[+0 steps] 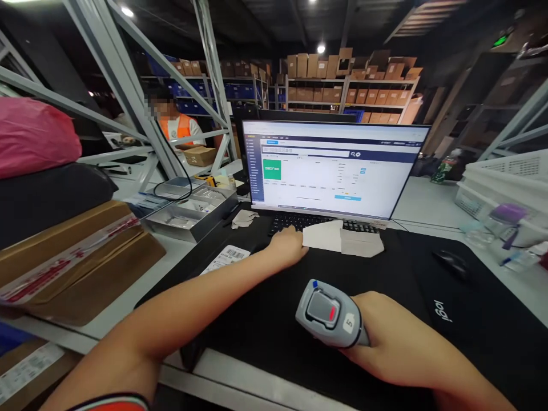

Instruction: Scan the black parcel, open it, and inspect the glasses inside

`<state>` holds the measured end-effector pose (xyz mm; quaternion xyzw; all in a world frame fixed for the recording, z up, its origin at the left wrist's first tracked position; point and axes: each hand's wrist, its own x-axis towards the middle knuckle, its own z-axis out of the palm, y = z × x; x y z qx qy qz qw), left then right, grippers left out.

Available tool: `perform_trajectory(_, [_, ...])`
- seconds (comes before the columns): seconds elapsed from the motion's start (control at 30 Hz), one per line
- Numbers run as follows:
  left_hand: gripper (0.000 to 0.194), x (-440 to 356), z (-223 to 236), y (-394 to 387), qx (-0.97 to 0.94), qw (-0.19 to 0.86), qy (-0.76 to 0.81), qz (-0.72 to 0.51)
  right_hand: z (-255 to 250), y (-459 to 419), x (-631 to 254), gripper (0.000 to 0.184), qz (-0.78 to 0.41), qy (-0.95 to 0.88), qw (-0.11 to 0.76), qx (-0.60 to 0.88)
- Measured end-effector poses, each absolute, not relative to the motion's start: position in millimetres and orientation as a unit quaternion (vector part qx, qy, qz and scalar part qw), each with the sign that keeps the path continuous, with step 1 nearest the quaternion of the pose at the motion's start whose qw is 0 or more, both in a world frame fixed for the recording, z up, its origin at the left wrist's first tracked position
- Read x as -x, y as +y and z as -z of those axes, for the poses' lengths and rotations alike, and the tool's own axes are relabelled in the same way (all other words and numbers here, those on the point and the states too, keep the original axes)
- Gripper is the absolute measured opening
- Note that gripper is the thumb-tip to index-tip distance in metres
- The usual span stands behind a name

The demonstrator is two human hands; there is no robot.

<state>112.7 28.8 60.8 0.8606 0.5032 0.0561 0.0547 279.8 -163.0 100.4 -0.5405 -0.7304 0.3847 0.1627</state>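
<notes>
My left hand [286,246] rests over the front of the black keyboard [295,221], holding nothing that I can see. Its fingers bend down onto the keys and the thumb points right, just beside a white sheet of paper [323,235] that partly covers the keyboard. My right hand [381,331] is wrapped around a grey barcode scanner [329,314] marked 5, held above the black desk mat. The scanner's handle is mostly hidden by the hand. A lit monitor [325,171] stands behind the keyboard. A printed barcode label [226,258] lies left of my left forearm.
Cardboard parcels [77,257] and a pink bag [36,134] crowd the left. A metal tray [192,214] holds small items. At right are a mouse [450,264], a clear bottle [520,257] and a white basket [505,182]. A person in an orange vest [180,128] is beyond the frame.
</notes>
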Motion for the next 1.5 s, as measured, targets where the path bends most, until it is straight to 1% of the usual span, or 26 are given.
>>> perform_trajectory(0.1, [0.047,-152,-48,73,-0.823,0.059,0.563,-0.056,-103,-166,-282,0.005,-0.337,-0.764,0.152,0.529])
perform_trajectory(0.17, [0.053,-164,-37,91,-0.804,0.066,0.588,-0.063,-105,-168,-284,0.006,-0.318,-0.775,0.155,0.523])
perform_trajectory(0.3, [0.048,-172,-22,101,-0.810,0.080,0.571,-0.109,-113,-168,-291,0.013,-0.288,-0.794,0.162,0.510])
perform_trajectory(0.37, [0.039,-176,-23,104,-0.823,0.089,0.542,-0.143,-117,-166,-294,0.017,-0.266,-0.807,0.145,0.507])
perform_trajectory(0.47, [0.027,-184,-39,113,-0.836,0.114,0.502,-0.188,-120,-159,-298,0.026,-0.237,-0.817,0.095,0.516])
perform_trajectory(0.53, [0.024,-186,-58,119,-0.834,0.114,0.484,-0.240,-119,-152,-300,0.030,-0.233,-0.815,0.070,0.526])
perform_trajectory(0.6, [0.027,-181,-78,120,-0.827,0.109,0.456,-0.309,-117,-146,-300,0.031,-0.237,-0.808,0.055,0.536])
perform_trajectory(0.7, [0.033,-167,-101,115,-0.806,0.133,0.407,-0.409,-109,-133,-299,0.030,-0.240,-0.793,0.027,0.559])
perform_trajectory(0.77, [0.034,-158,-110,109,-0.796,0.159,0.404,-0.421,-102,-122,-299,0.027,-0.244,-0.777,0.002,0.580])
perform_trajectory(0.9, [0.027,-150,-116,104,-0.809,0.154,0.407,-0.395,-86,-97,-294,0.023,-0.318,-0.746,-0.057,0.582])
perform_trajectory(0.97, [0.031,-153,-118,103,-0.823,0.137,0.403,-0.375,-77,-85,-289,0.024,-0.358,-0.738,-0.075,0.567])
perform_trajectory(1.0, [0.033,-156,-120,102,-0.835,0.127,0.407,-0.349,-71,-80,-286,0.024,-0.368,-0.734,-0.080,0.565])
perform_trajectory(1.07, [0.032,-165,-123,96,-0.862,0.092,0.419,-0.269,-60,-71,-281,0.021,-0.365,-0.728,-0.087,0.574])
perform_trajectory(1.17, [0.033,-187,-124,80,-0.894,-0.003,0.429,-0.132,-44,-64,-276,0.020,-0.351,-0.707,-0.100,0.606])
perform_trajectory(1.23, [0.036,-206,-119,67,-0.903,-0.042,0.423,-0.069,-36,-63,-275,0.025,-0.355,-0.690,-0.102,0.623])
perform_trajectory(1.37, [0.038,-249,-93,50,-0.926,-0.060,0.373,0.002,-32,-73,-284,0.042,-0.326,-0.718,-0.065,0.611])
perform_trajectory(1.43, [0.041,-269,-76,48,-0.936,-0.074,0.344,0.027,-37,-83,-302,0.056,-0.302,-0.739,-0.063,0.599])
perform_trajectory(1.5, [0.048,-287,-59,50,-0.940,-0.087,0.327,0.041,-46,-96,-337,0.065,-0.264,-0.755,-0.061,0.598])
